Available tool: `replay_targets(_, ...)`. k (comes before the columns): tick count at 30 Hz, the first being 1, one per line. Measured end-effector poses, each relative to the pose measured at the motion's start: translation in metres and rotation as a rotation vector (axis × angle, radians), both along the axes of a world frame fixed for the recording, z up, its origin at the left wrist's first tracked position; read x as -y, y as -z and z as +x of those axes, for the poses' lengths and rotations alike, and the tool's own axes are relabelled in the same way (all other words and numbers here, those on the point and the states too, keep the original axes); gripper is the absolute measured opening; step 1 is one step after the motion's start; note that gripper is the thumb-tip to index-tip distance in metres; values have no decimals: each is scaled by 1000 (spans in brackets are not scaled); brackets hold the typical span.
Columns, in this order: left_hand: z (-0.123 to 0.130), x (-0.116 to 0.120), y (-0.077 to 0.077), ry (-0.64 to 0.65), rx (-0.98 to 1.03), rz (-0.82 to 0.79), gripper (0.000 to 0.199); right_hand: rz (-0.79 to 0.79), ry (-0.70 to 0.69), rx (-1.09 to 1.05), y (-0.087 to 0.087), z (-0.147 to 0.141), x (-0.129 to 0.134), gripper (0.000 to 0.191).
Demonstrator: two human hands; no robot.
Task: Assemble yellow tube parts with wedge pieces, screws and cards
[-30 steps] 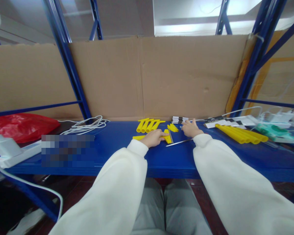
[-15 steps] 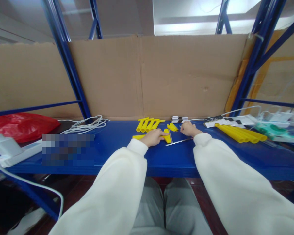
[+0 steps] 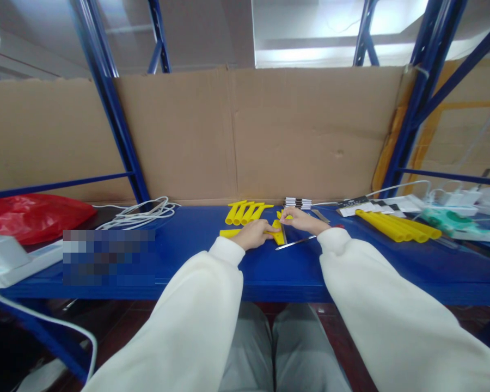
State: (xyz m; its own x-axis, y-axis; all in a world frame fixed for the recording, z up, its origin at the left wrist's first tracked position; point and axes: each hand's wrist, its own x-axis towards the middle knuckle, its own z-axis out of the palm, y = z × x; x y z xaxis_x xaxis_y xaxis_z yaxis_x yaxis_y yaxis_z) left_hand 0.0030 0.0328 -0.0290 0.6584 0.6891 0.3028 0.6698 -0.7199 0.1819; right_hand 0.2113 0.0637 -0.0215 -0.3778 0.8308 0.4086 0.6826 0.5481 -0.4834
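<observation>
My left hand is closed around the handle of a yellow scraper-like tool, which lies on the blue shelf with its wide head to the right. A thin metal strip runs along that head. With fingers pinched, my right hand is at the far end of the head, over small yellow pieces; what sits between its fingertips is too small to make out. A slim metal rod lies below, its right end hidden by my right wrist. A flat metal blade rests behind that wrist.
Several yellow handled tools stand in a row at the back, near a black-and-white stack. Yellow tubes lie at the right. White cables, a red bag and a power strip occupy the left. Cardboard closes the back.
My right hand has moved left, from beside the small yellow pieces to the far end of the tool's head. The flat metal blade behind it now shows. My left hand keeps its hold.
</observation>
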Motion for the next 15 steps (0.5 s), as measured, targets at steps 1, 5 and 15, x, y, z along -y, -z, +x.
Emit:
replay_targets(1,0,0,0,9,3,-4,32,2,-5,15,1,-2,0,11)
replay_targets(5,1,2,-2,11,-8,-2,32,22,8,97,5,-6,0,12)
replay_targets(15,1,3,-4,19,-52,25,33,32,42,157,7,-11,-2,16)
